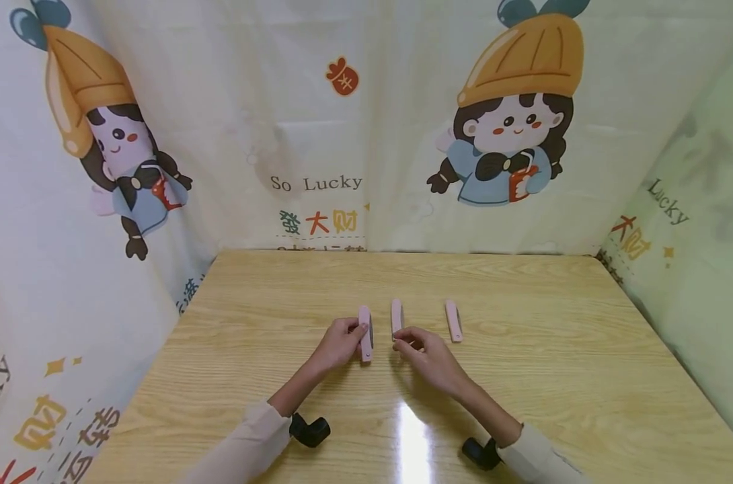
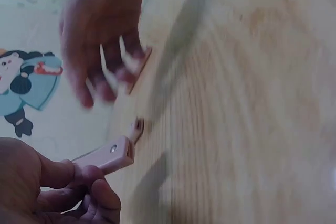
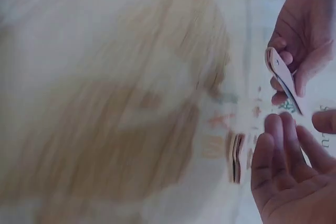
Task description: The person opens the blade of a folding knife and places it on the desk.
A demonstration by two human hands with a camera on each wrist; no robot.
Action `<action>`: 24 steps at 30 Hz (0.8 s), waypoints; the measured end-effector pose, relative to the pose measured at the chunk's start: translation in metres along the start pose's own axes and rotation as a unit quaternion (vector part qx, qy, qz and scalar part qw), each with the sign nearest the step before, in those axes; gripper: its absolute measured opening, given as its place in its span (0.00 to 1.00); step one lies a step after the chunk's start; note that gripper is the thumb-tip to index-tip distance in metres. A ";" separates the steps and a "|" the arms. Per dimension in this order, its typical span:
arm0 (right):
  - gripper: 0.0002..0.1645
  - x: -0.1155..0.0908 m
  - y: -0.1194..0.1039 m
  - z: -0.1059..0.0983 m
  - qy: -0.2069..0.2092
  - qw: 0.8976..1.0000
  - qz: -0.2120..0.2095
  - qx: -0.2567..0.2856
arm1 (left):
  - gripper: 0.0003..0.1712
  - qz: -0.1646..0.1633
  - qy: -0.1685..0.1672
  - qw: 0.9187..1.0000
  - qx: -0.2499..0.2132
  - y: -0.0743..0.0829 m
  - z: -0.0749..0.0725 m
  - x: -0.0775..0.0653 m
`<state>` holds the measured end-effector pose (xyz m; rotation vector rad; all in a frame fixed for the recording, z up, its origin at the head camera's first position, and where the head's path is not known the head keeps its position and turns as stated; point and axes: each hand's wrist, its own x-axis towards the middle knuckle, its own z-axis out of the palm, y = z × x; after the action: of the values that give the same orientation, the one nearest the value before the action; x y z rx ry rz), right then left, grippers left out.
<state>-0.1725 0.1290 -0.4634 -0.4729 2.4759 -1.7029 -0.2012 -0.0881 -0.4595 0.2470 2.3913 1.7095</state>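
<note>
My left hand pinches a slim pink folding tool between thumb and fingers. A rivet shows at its near end and a dark strip along its side; what kind of tool it is I cannot tell. To its right lies a second pink folding tool, upright on the page in the head view. My right hand hovers at that tool's near end, fingers loosely bent. In the right wrist view the right palm faces up toward the held pink tool, with nothing in its fingers.
A third pink folding tool lies farther right on the wooden table. Printed curtains stand behind the table and along both sides. Light glares off the table near the front.
</note>
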 end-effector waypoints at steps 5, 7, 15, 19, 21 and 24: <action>0.21 0.005 -0.002 0.013 0.018 0.993 0.051 0.107 | 0.16 0.000 -0.045 0.998 -0.038 0.001 0.008 -0.013; 0.20 0.005 -0.002 0.017 0.026 0.990 0.064 0.122 | 0.16 0.005 -0.059 0.997 -0.047 0.001 0.010 -0.016; 0.14 0.005 -0.001 0.019 0.014 0.989 0.073 0.131 | 0.15 0.022 -0.094 0.993 -0.065 0.002 0.015 -0.024; 0.15 0.004 0.001 0.018 -0.005 0.987 0.074 0.141 | 0.15 0.023 -0.097 0.992 -0.075 0.003 0.017 -0.026; 0.14 0.003 0.002 0.017 -0.014 0.987 0.078 0.141 | 0.17 0.026 -0.095 0.992 -0.081 0.005 0.018 -0.028; 0.13 0.002 0.002 0.017 -0.024 0.987 0.082 0.133 | 0.20 0.024 -0.093 0.991 -0.091 0.006 0.020 -0.029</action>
<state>-0.1705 0.1134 -0.4712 -0.2715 2.1428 -1.8894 -0.1676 -0.0746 -0.4583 0.4195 2.1013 1.8238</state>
